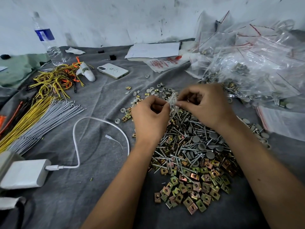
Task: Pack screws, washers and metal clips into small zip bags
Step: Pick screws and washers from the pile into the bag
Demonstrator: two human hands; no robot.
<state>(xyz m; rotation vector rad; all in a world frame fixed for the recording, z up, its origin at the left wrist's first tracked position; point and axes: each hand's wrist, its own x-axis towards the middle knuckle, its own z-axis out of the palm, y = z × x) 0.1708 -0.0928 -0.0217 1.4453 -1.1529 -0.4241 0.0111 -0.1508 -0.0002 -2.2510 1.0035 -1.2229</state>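
While we hover over screws [184,142], left hand [149,119] and right hand [206,104] pinch small bag [172,103] between curled fingertips; clips [194,192] below wrists, washers [158,91] beyond knuckles.

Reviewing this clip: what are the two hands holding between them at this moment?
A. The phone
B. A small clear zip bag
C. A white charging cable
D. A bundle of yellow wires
B. Both the left hand and the right hand pinch a small clear zip bag above the pile of screws; the white charging cable, yellow wires and phone lie untouched on the cloth.
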